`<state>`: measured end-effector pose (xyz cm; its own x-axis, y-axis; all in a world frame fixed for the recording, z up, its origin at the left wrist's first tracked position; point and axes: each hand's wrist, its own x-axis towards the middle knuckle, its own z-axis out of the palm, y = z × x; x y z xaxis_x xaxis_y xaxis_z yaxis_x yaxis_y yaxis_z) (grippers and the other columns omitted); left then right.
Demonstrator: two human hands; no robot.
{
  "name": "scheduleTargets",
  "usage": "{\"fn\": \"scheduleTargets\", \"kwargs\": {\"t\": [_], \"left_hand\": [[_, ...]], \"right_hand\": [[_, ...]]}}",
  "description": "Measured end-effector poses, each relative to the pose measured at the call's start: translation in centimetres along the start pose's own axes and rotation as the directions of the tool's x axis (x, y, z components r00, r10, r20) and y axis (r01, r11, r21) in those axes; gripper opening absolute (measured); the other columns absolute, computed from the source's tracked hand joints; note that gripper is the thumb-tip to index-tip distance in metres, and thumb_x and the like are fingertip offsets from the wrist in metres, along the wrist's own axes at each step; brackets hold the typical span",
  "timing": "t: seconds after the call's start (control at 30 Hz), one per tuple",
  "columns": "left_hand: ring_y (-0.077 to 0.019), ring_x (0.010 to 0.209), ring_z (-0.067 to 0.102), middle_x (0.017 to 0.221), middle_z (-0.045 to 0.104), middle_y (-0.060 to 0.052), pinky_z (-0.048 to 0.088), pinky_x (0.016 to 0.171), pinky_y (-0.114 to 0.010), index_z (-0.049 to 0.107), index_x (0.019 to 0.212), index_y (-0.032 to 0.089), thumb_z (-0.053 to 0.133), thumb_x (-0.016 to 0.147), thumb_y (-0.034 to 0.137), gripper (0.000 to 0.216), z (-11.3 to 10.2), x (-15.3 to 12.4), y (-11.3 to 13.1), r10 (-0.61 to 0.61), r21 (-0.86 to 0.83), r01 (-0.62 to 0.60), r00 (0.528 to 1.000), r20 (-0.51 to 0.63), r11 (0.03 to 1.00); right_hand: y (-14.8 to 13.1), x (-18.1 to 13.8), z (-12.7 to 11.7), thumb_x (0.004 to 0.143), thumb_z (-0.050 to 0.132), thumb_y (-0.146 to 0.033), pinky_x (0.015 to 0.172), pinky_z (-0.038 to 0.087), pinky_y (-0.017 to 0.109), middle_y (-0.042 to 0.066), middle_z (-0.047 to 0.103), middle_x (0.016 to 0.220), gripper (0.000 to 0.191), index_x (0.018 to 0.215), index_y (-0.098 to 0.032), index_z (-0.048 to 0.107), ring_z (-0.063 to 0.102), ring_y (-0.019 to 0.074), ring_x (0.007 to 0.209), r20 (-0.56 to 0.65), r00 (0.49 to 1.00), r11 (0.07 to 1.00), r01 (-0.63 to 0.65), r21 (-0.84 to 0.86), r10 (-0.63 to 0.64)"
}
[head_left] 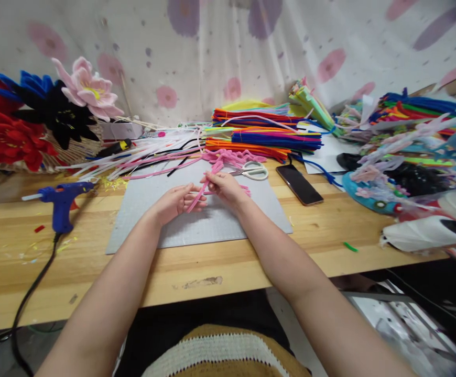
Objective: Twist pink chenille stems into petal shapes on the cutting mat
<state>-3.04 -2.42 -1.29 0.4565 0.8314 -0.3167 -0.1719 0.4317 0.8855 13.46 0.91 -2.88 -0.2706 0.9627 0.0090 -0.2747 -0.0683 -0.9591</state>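
Over the grey mat, my right hand point(225, 186) pinches a folded pink pipe cleaner point(197, 198) between thumb and fingers. Its lower end slants down to the left, across the fingertips of my left hand point(178, 202). The fingers of that left hand are loosely stretched and apart, not closed round the pipe cleaner. More pink pipe cleaners, bent into wavy shapes point(231, 156), lie just beyond my hands. Scissors with pale handles point(254, 170) rest right behind my right hand, their blades partly hidden.
The grey mat point(133, 225) lies on a wooden table point(94, 272). A blue glue gun point(63, 204) stands left, its cord hanging over the edge. Bundles of coloured pipe cleaners point(259, 137) are stacked behind. At right are a phone point(301, 184) and a white roll point(424, 233); fuzzy flowers point(88, 89) stand at left.
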Motion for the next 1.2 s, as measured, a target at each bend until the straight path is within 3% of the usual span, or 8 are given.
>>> {"fn": "scheduleTargets", "kwargs": {"t": [0.1, 0.3, 0.47, 0.67, 0.83, 0.97, 1.07, 1.2], "left_hand": [[-0.0127, 0.059, 0.063, 0.07, 0.067, -0.006, 0.052, 0.057, -0.024, 0.061, 0.079, 0.011, 0.062, 0.074, 0.023, 0.013, 0.6, 0.2, -0.3, 0.01, -0.005, -0.01, 0.999, -0.042, 1.0], [-0.0089, 0.045, 0.055, 0.054, 0.059, -0.002, 0.047, 0.05, -0.021, 0.058, 0.069, 0.01, 0.061, 0.071, 0.015, 0.006, 0.9, 0.6, -0.9, 0.041, -0.078, -0.052, 0.99, -0.135, 0.996], [-0.0091, 0.043, 0.053, 0.048, 0.056, -0.001, 0.047, 0.05, -0.023, 0.055, 0.062, 0.011, 0.06, 0.067, 0.014, 0.007, 1.2, 0.7, -0.9, 0.058, -0.093, -0.073, 0.986, -0.155, 0.993], [-0.0089, 0.04, 0.052, 0.046, 0.055, -0.001, 0.047, 0.047, -0.022, 0.05, 0.054, 0.013, 0.061, 0.066, 0.012, 0.016, 1.9, 0.9, -1.0, 0.083, -0.045, -0.093, 0.979, -0.188, 0.995], [-0.0106, 0.045, 0.057, 0.051, 0.059, -0.002, 0.049, 0.048, -0.023, 0.056, 0.063, 0.011, 0.059, 0.071, 0.012, 0.009, 1.9, 0.4, -1.0, 0.088, -0.059, -0.103, 0.973, -0.214, 0.993], [-0.0152, 0.059, 0.064, 0.071, 0.067, -0.007, 0.052, 0.05, -0.025, 0.061, 0.079, 0.01, 0.057, 0.075, 0.017, 0.008, 1.6, 0.0, -1.0, 0.058, -0.082, -0.069, 0.99, -0.132, 0.994], [-0.0129, 0.057, 0.063, 0.071, 0.066, -0.006, 0.052, 0.05, -0.023, 0.06, 0.078, 0.011, 0.059, 0.075, 0.017, 0.007, 1.5, 0.1, -1.1, 0.07, -0.085, -0.081, 0.99, -0.123, 0.993], [-0.0103, 0.055, 0.062, 0.067, 0.065, -0.003, 0.052, 0.05, -0.021, 0.059, 0.074, 0.012, 0.06, 0.073, 0.013, 0.002, 1.5, 0.5, -1.2, 0.098, -0.107, -0.12, 0.976, -0.193, 0.987]], "right_hand": [[0.3, -0.2, 0.7, 0.062, 0.067, -0.05, 0.047, 0.027, 0.021, -0.005, 0.043, 0.047, 0.037, 0.067, -0.013, 0.064, 0.036, 0.0047, 0.046, 0.069, 0.997, 1.0, -0.024, -0.009, 0.025], [0.7, -0.5, 1.1, 0.06, 0.069, -0.043, 0.05, 0.025, 0.022, -0.005, 0.044, 0.051, 0.033, 0.072, -0.013, 0.063, 0.036, 0.0049, 0.049, 0.075, 0.997, 0.999, -0.032, 0.0, 0.032], [1.7, 0.0, 1.1, 0.056, 0.071, -0.038, 0.049, 0.02, 0.023, -0.006, 0.041, 0.045, 0.029, 0.056, -0.014, 0.056, 0.032, 0.0047, 0.046, -0.043, 0.998, 0.999, -0.044, 0.032, 0.045], [1.8, 0.3, 1.1, 0.049, 0.073, -0.033, 0.049, 0.022, 0.024, -0.007, 0.04, 0.041, 0.027, 0.052, -0.014, 0.054, 0.032, 0.0046, 0.044, -0.144, 0.988, 0.995, -0.046, 0.091, 0.059], [1.3, 0.1, 0.8, 0.053, 0.072, -0.036, 0.05, 0.025, 0.024, -0.006, 0.041, 0.043, 0.027, 0.056, -0.014, 0.058, 0.034, 0.005, 0.045, -0.078, 0.996, 0.997, -0.03, 0.074, 0.035], [0.9, -0.3, 0.6, 0.056, 0.072, -0.039, 0.052, 0.029, 0.023, -0.006, 0.044, 0.048, 0.029, 0.061, -0.014, 0.058, 0.036, 0.0053, 0.048, -0.032, 0.999, 0.993, -0.013, 0.116, 0.017], [0.7, -0.6, 0.7, 0.057, 0.072, -0.04, 0.052, 0.029, 0.023, -0.006, 0.045, 0.051, 0.03, 0.065, -0.014, 0.059, 0.037, 0.0052, 0.05, 0.008, 1.0, 0.993, -0.024, 0.119, 0.023], [0.8, -0.9, 1.2, 0.053, 0.075, -0.036, 0.055, 0.033, 0.022, -0.005, 0.049, 0.059, 0.033, 0.074, -0.015, 0.059, 0.043, 0.0059, 0.055, 0.065, 0.997, 0.989, -0.037, 0.142, 0.028]]}}
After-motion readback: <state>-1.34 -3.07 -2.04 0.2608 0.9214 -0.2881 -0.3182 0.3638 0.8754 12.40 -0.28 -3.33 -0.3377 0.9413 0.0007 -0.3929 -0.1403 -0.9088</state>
